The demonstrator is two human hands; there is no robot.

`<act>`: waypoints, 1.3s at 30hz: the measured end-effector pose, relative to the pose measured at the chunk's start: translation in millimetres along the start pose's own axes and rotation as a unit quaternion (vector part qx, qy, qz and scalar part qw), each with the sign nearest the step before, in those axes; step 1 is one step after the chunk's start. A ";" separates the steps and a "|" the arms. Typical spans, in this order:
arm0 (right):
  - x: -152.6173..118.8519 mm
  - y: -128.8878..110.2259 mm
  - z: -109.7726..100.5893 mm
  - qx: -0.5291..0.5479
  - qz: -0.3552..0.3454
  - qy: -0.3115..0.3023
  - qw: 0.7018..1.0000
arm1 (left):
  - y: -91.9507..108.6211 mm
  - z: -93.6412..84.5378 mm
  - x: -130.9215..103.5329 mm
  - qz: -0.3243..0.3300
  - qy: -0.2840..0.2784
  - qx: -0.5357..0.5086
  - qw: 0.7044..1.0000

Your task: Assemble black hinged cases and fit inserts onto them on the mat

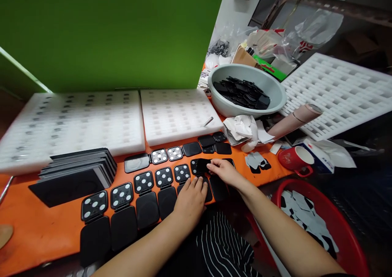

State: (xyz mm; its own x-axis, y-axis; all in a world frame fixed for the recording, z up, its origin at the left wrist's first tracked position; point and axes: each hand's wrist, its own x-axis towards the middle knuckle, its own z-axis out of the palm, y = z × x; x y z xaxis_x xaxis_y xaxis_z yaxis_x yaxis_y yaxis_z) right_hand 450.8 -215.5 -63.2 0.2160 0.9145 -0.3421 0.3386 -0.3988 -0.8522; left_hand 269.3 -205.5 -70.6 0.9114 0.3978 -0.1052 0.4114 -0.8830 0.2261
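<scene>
My right hand (223, 170) pinches the edge of a small black square piece (202, 164), which lies partly over a black hinged case in the middle row. Just left of it, my left hand (191, 195) rests palm down with fingers spread over the lower black panels. Several opened black cases run along the orange surface, their upper halves carrying white dots, such as this dotted half (163, 176); their lower halves are plain black, like this panel (122, 229). Behind them sit more cases, including two silvery dotted squares (159, 156).
White foam trays (180, 111) stand behind, before a green panel (122, 32). A grey basin (219, 103) holds black pieces. At right are a pink bottle (292, 122), red mug (292, 158) and red tub (352, 236). Stacked black sheets (70, 187) stand left.
</scene>
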 end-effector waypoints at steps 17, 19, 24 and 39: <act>18.5 -0.7 6.5 -0.240 -0.059 -0.015 0.969 | -0.9 12.5 0.5 0.014 0.028 0.028 0.999; 18.5 -1.1 5.5 -0.234 -0.060 -0.027 0.970 | -0.5 12.4 0.8 0.015 0.033 0.028 0.999; 19.3 -3.8 2.9 -0.240 -0.074 -0.053 0.966 | 0.0 11.0 1.2 0.013 0.032 0.025 0.999; 19.9 -18.7 12.1 -0.330 -0.007 -0.014 0.944 | -1.4 13.7 2.0 0.022 0.022 0.014 0.999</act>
State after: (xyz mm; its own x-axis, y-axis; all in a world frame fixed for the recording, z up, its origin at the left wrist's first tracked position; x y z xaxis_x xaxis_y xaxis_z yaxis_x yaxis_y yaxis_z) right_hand 437.6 -189.1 -58.8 0.1868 0.9178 -0.3503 0.8398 -0.3342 -0.4279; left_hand 270.5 -206.8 -84.4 0.9284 0.3676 -0.0536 0.3706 -0.9066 0.2021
